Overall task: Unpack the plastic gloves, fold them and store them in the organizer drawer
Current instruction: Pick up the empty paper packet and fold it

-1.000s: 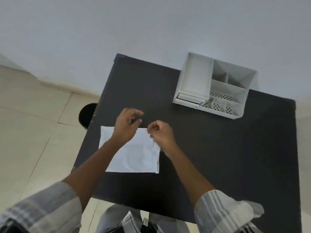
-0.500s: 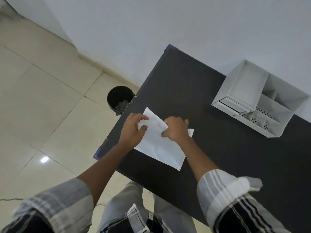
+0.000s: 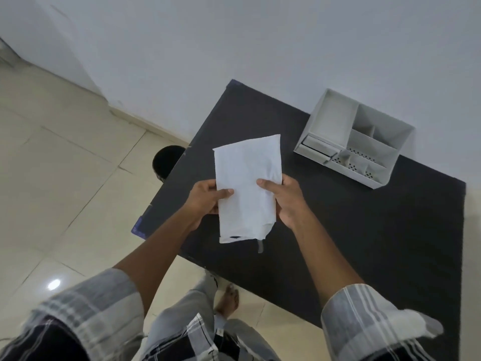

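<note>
A white plastic glove packet (image 3: 247, 183) is lifted off the black table (image 3: 364, 230) and held upright between both hands. My left hand (image 3: 208, 199) grips its left edge, thumb on the front. My right hand (image 3: 285, 199) grips its right edge. The packet's lower end is open and a thin strip hangs from it. The white organizer (image 3: 356, 136) stands at the table's far right by the wall, with a small drawer (image 3: 318, 145) at its front left that looks slightly pulled out, and several open compartments.
A round black bin (image 3: 166, 161) stands on the tiled floor beside the table's left edge. A white wall runs behind the table. My legs and a bare foot (image 3: 229, 300) show below the table's near edge.
The packet lay flat on the table one second ago. Both hands took hold of it and raised it upright off the surface. The camera view swung left and down.
</note>
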